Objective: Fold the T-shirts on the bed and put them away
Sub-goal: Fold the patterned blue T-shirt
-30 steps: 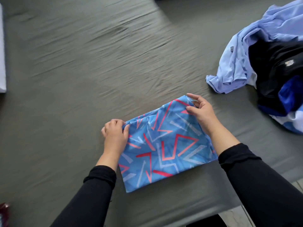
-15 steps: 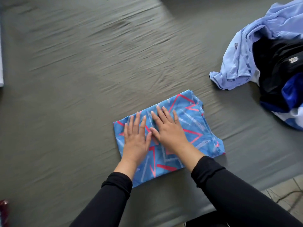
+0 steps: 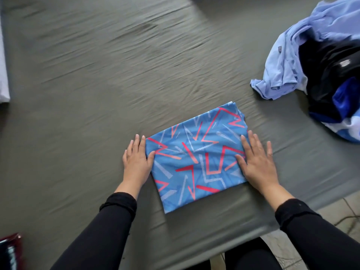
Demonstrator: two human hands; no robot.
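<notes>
Shirt: blue T-shirt [image 3: 196, 158] w/ red + pale zigzag print, folded to a rough rectangle, lying flat on bed, near the front edge, a bit skewed, far-R corner highest in view.
L hand: left hand [image 3: 136, 158] flat, fingers straight + close together, at shirt's L edge; thumb lies on the fabric, palm + fingers on the sheet just beside it.
R hand: right hand [image 3: 257, 162] flat, fingers spread, over shirt's R edge; thumb + palm on fabric, outer fingers reach onto the sheet.
Sleeves: both arms in black long sleeves [image 3: 109, 221].
Bed: grey-green sheet [image 3: 116, 75], wrinkled, blurred in far half.
Pile: unfolded clothes [image 3: 321, 61] at far R, well apart from shirt: light blue on top/left, black in middle, deep blue + white below.
L margin: white item [image 3: 3, 75] at frame edge, can't tell what.
Lower-L corner: red/dark object [image 3: 10, 250], blurred, unidentifiable.
Floor: tiled strip [image 3: 342, 209] at lower R past bed edge.
</notes>
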